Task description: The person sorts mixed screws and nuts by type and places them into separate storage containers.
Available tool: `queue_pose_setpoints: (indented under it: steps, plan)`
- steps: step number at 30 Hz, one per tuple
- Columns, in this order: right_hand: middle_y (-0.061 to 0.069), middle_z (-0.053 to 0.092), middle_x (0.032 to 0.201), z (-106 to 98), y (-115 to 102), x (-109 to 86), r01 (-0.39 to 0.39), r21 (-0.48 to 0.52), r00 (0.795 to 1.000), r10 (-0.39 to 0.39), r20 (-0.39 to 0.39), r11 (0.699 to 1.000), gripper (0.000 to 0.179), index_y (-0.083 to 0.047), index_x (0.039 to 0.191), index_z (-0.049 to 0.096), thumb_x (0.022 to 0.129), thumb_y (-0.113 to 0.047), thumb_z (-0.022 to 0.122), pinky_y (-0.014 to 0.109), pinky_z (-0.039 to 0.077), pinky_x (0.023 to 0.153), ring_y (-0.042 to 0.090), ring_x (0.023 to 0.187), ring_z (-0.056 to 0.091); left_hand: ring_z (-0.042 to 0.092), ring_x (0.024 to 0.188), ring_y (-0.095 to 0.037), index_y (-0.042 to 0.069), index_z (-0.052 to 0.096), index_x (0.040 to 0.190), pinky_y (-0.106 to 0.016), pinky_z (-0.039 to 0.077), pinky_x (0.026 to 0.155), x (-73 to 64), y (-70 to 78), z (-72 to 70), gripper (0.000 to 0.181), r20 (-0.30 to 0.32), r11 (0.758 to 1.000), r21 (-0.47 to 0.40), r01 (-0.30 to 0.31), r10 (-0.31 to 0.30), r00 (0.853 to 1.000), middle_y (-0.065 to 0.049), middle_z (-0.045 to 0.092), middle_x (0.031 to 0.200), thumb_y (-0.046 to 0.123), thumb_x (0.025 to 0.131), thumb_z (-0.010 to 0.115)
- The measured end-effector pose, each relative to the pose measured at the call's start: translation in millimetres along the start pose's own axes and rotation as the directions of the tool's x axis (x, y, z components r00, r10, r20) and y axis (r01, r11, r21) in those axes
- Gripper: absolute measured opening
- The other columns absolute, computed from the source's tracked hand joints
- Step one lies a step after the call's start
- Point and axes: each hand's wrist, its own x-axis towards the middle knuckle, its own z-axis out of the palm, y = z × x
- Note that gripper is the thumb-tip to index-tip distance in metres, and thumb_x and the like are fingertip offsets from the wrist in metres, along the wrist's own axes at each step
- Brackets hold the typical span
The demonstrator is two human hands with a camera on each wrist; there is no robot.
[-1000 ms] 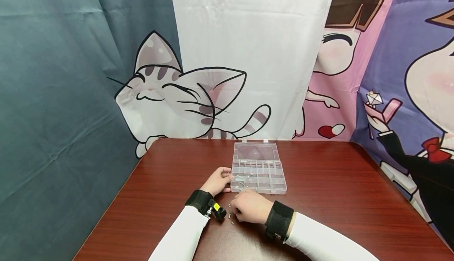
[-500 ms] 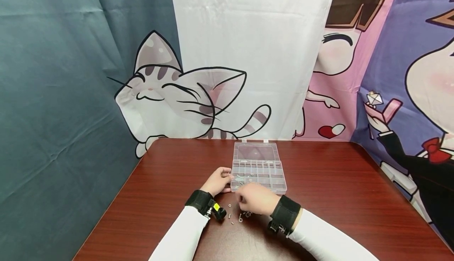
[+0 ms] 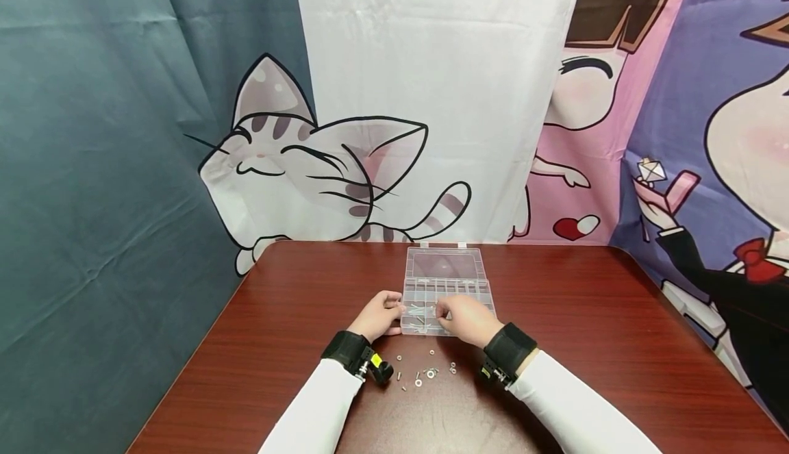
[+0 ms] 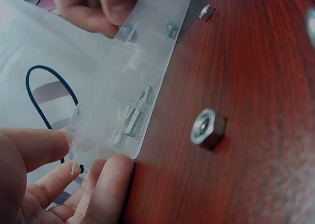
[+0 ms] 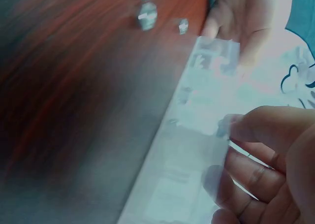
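Observation:
A clear plastic compartment box (image 3: pixel 414 290) lies on the table with its lid (image 3: pixel 445 264) folded back. My left hand (image 3: pixel 377 313) grips the box's left end, thumb and fingers round the corner in the left wrist view. Several screws (image 4: pixel 132 121) lie in the compartments nearest that hand. Over the middle compartments, my right hand (image 3: pixel 468 318) bends its fingers down into the box. At its fingertips (image 5: pixel 239 126) is a small dark metal piece (image 5: pixel 221 127), blurred in the right wrist view.
In front of the box lie loose hardware pieces: nuts (image 4: pixel 207 128), washers (image 3: pixel 418 383) and small screws (image 3: pixel 398 376). Another nut (image 4: pixel 206 12) sits close to the box's front wall. A printed curtain (image 3: pixel 431 98) hangs behind the table's (image 3: pixel 308 283) far edge.
My right hand has moved up and to the right, from the loose hardware on the table to over the box, uncovering the nuts and washers. The left hand has stayed at the box's end.

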Motion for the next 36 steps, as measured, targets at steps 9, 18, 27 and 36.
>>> queue_pose_setpoints:
  steps: [9, 18, 27, 36]
  plan:
    - [-0.012, 0.060, 0.074, 3, 4, -0.5, -0.011, 0.020, 1.000, 0.011, 0.009, 1.000, 0.009, -0.020, 0.076, 0.062, 0.080, -0.017, 0.069, 0.026, 0.046, 0.062, 0.006, 0.068, 0.054, 0.061, 0.089, -0.020, 0.002, 0.042, 0.129, -0.032, 0.057, 0.064, 1.7, -1.2, 0.7, 0.041, -0.004, 1.000, 0.003, 0.005, -0.005, 1.000, -0.017, 0.052, 0.117, 0.015, 0.092, 0.056]
    - [-0.012, 0.061, 0.074, 4, 3, -1.6, -0.021, 0.025, 1.000, 0.021, 0.009, 0.999, 0.010, -0.021, 0.075, 0.062, 0.080, -0.018, 0.069, 0.027, 0.046, 0.062, 0.006, 0.069, 0.055, 0.060, 0.092, -0.022, 0.000, 0.041, 0.129, -0.033, 0.057, 0.065, -5.1, 6.3, 0.1, 0.042, 0.008, 1.000, -0.003, 0.001, -0.001, 1.000, -0.018, 0.052, 0.115, 0.014, 0.092, 0.056]
    - [-0.013, 0.060, 0.074, 3, 1, -1.5, -0.033, 0.012, 0.999, 0.033, 0.007, 0.999, 0.011, -0.022, 0.075, 0.060, 0.081, -0.019, 0.069, 0.026, 0.047, 0.063, 0.006, 0.068, 0.055, 0.059, 0.097, -0.030, -0.005, 0.039, 0.131, -0.037, 0.057, 0.069, -21.2, 26.3, 0.1, 0.043, 0.025, 1.000, -0.008, -0.001, 0.001, 1.000, -0.020, 0.051, 0.115, 0.010, 0.093, 0.053]
    - [-0.013, 0.061, 0.076, -2, -3, -1.5, -0.031, 0.007, 1.000, 0.031, -0.002, 1.000, 0.008, -0.024, 0.076, 0.061, 0.082, -0.022, 0.066, 0.026, 0.047, 0.064, 0.006, 0.070, 0.056, 0.060, 0.096, -0.032, -0.005, 0.039, 0.130, -0.037, 0.057, 0.069, -23.0, 28.8, 1.0, 0.042, 0.021, 1.000, -0.006, 0.006, -0.006, 1.000, -0.021, 0.050, 0.115, 0.008, 0.092, 0.053]
